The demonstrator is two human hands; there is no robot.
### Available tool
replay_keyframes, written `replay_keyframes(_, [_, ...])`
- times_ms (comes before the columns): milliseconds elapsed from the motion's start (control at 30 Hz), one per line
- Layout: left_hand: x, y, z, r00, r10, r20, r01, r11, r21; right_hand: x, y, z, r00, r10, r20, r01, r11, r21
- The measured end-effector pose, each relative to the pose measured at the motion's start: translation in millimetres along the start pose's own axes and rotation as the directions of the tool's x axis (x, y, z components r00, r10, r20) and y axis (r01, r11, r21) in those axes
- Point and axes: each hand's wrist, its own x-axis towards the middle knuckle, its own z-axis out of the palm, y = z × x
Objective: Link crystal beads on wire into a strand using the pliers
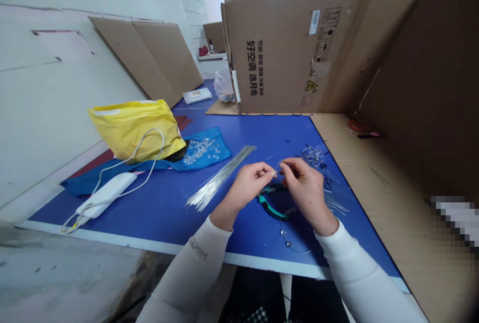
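My left hand [255, 181] and my right hand [300, 181] meet over the blue table, fingertips pinched close together on a thin wire [279, 164]. Under them lie pliers [271, 208] with teal and black handles, partly covered by my right hand. A thin strand with clear beads [288, 244] curves across the table below the pliers. To the left of my left hand is a bundle of straight silvery wires [220, 178]. Beyond my right hand sits a small heap of beaded wire pieces [312, 155], with black rings [327, 182] beside it.
Clear beads [202, 150] lie on a blue cloth [223, 143] at the left, by a yellow bag [138, 131]. A white power strip [107, 195] with its cord is near the front edge. A large cardboard box [277, 54] stands behind; cardboard [362, 158] borders the right side.
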Motion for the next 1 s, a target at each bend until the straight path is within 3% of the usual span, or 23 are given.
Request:
replay_keyframes(133, [-1.0,2.0,-0.7,0.999,0.035,-0.032,-0.030,0.990,0.140,2.1,0.8,0.8,0.994,0.094,0.053,-0.100,0.986,0.130])
replay_keyframes(333, [-2.7,8.5,-1.8,0.995,0.088,-0.043,-0.070,0.943,0.325,2.5,-0.9,0.9,0.989,0.123,0.076,-0.136,0.971,0.197])
replay_keyframes(567, [-1.4,6.6,-3.5,0.991,0.134,-0.022,-0.125,0.961,0.247,7.6,-3.4,-0.7,0.930,0.281,0.238,-0.361,0.824,0.436])
replay_keyframes(800, [-1.0,0.2,-3.5,0.997,0.070,-0.040,-0.064,0.988,0.142,9.3,3.0,0.3,0.921,0.277,0.276,-0.380,0.795,0.472])
replay_keyframes(1000, [-0.8,-3.6,-3.9,0.998,0.047,-0.044,-0.039,0.986,0.165,9.2,1.3,1.1,0.920,0.310,0.240,-0.391,0.777,0.494])
